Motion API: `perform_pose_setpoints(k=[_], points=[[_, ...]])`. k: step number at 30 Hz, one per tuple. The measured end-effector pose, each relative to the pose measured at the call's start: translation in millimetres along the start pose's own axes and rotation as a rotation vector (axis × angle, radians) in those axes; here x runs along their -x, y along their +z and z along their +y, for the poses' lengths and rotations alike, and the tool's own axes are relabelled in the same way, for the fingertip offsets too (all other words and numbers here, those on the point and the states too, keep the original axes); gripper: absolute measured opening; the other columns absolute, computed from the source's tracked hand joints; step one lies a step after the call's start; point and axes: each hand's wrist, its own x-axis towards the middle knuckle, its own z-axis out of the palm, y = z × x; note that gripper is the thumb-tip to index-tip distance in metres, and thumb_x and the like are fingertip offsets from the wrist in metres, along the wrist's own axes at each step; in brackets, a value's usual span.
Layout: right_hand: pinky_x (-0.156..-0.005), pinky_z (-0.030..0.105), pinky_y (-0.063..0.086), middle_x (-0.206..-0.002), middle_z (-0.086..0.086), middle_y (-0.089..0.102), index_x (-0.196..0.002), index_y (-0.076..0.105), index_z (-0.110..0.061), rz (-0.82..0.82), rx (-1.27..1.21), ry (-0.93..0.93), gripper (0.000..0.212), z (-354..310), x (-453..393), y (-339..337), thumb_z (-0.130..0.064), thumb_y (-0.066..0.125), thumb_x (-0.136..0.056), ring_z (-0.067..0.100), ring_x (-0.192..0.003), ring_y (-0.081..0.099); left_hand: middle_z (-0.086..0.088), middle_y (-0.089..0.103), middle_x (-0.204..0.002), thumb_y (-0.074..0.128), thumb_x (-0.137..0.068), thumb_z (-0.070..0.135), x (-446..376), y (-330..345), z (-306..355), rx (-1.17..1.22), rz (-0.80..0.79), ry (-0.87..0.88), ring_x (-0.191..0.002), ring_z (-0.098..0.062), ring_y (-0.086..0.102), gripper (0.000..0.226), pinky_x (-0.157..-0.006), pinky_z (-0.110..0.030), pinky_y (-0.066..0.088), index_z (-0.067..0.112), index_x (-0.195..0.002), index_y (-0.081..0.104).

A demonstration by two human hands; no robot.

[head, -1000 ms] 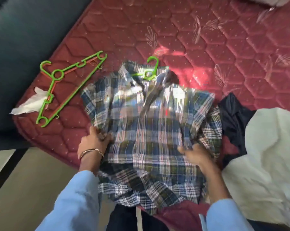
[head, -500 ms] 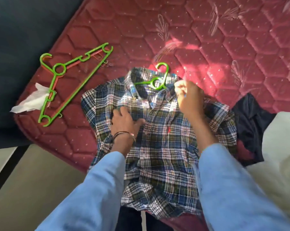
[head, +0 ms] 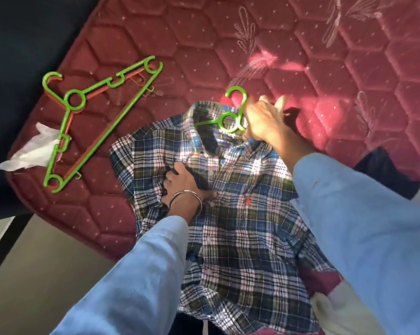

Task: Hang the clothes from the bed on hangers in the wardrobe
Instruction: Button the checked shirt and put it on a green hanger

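A plaid shirt [head: 240, 213] lies flat on the bed [head: 325, 56]. The shirt is soft cloth with blue, green, white and red squares, and it has small white buttons down the front. It is wrinkled near the middle. Its bottom edge hangs off the side of the bed.

The bed top is dark red and puffy, sewn in six-sided shapes with tiny white dots. Bright sun falls on part of it.

A green plastic hanger [head: 230, 117] is inside the shirt's neck. Its hook and round ring stick out above the collar. The right hand [head: 262, 122] is at the collar, right beside the ring. Its fingers are curled at the collar and hanger, but the hand is blurry, so I cannot tell just what it pinches. The left hand [head: 182, 182] presses on the chest of the shirt with fingers bent, bunching the cloth. A thin metal bangle [head: 186, 198] is on that wrist. Both arms wear light blue sleeves.

To the left, well apart from the shirt, more hangers [head: 90, 122] lie in a stack, green on top and red-brown under. A crumpled white tissue [head: 32, 153] lies touching them at the bed's corner. A dark cloth [head: 383, 170] and a white cloth [head: 349, 313] lie at the right.
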Motion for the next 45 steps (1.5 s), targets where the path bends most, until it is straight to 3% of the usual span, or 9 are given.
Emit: perform_pose_setpoints(k=[5, 11, 16, 18, 23, 25, 32, 40, 45], points=[[-0.11, 0.057, 0.014, -0.115, 0.017, 0.06, -0.118, 0.057, -0.009, 0.118, 0.069, 0.038, 0.039, 0, -4, -29, -0.007, 0.065, -0.08, 0.033, -0.121, 0.048, -0.018, 0.031, -0.136, 0.09, -0.051, 0.048, 0, 3, 2, -0.012, 0.01, -0.01, -0.129, -0.039, 0.034, 0.106, -0.091, -0.065, 0.038, 0.015, -0.124, 0.02], [-0.095, 0.038, 0.046, -0.103, 0.006, 0.068, -0.098, 0.067, -0.026, 0.223, -0.285, 0.046, 0.021, 4, -1, -21, -0.018, 0.068, -0.079, 0.028, -0.105, 0.062, -0.018, 0.031, -0.137, 0.09, -0.052, 0.048, 0, 3, 2, -0.028, 0.004, -0.016, -0.129, -0.04, 0.033, 0.105, -0.092, -0.065, 0.038, 0.015, -0.124, 0.02], [-0.082, 0.029, 0.038, -0.089, 0.001, 0.065, -0.091, 0.063, -0.012, 0.732, -0.665, 0.102, 0.025, 8, 36, 5, -0.036, 0.063, -0.086, 0.021, -0.085, 0.059, -0.02, 0.042, -0.13, 0.086, -0.055, 0.054, -4, -15, 0, -0.022, -0.093, 0.04, -0.118, -0.04, 0.046, 0.103, -0.092, -0.053, 0.047, 0.01, -0.126, 0.026], [-0.077, 0.028, 0.04, -0.079, -0.003, 0.061, -0.085, 0.061, -0.007, 0.817, -0.804, 0.144, 0.024, -4, 68, 13, -0.031, 0.064, -0.087, 0.018, -0.073, 0.057, -0.01, 0.056, -0.111, 0.081, -0.064, 0.055, -5, -25, -3, 0.066, -0.061, 0.098, -0.103, -0.031, 0.056, 0.075, -0.078, -0.037, 0.047, 0.011, -0.114, 0.045], [-0.086, 0.008, 0.032, -0.082, -0.003, 0.062, -0.09, 0.064, -0.005, 0.272, -0.983, 0.262, 0.028, -49, 129, 48, -0.032, 0.07, -0.086, 0.022, -0.09, 0.058, 0.002, 0.064, -0.079, 0.069, -0.086, 0.032, -6, -37, 5, 0.275, 0.205, 0.318, -0.074, -0.019, 0.061, 0.021, -0.065, -0.019, 0.042, 0.012, -0.082, 0.066], [-0.085, 0.028, 0.049, -0.086, 0.0, 0.062, -0.093, 0.063, -0.009, 0.147, -0.887, 0.247, 0.029, -60, 136, 64, -0.036, 0.07, -0.085, 0.024, -0.093, 0.059, -0.008, 0.072, -0.086, 0.069, -0.086, 0.022, -10, -30, 8, 0.328, 0.14, 0.365, -0.077, -0.028, 0.068, 0.016, -0.075, -0.033, 0.055, 0.008, -0.089, 0.072], [-0.072, 0.032, 0.047, -0.105, 0.012, 0.063, -0.106, 0.061, 0.0, 0.206, -0.68, 0.394, 0.048, -75, 132, 80, -0.043, 0.068, -0.085, 0.027, -0.098, 0.06, -0.006, 0.072, -0.093, 0.07, -0.084, 0.017, -3, -9, 10, 0.205, 0.167, 0.41, -0.088, -0.021, 0.065, 0.013, -0.079, -0.026, 0.049, 0.013, -0.096, 0.075], [-0.046, 0.006, 0.037, -0.073, -0.003, 0.062, -0.086, 0.068, -0.006, 0.224, -1.049, 0.57, 0.012, -64, 136, 81, -0.017, 0.069, -0.086, 0.003, -0.058, 0.054, -0.006, 0.072, -0.083, 0.076, -0.079, 0.029, -4, 6, 21, 0.387, 0.243, 0.252, -0.073, -0.017, 0.063, 0.019, -0.072, -0.027, 0.052, 0.013, -0.089, 0.075], [-0.068, 0.04, 0.057, -0.074, 0.006, 0.068, -0.081, 0.072, -0.006, 0.271, -1.321, 0.578, 0.006, -58, 147, 87, -0.012, 0.073, -0.081, 0.02, -0.068, 0.064, -0.001, 0.064, -0.072, 0.074, -0.081, 0.033, -7, 4, 32, 0.254, 0.213, 0.173, -0.065, -0.015, 0.055, 0.015, -0.057, -0.023, 0.038, 0.018, -0.079, 0.071]])
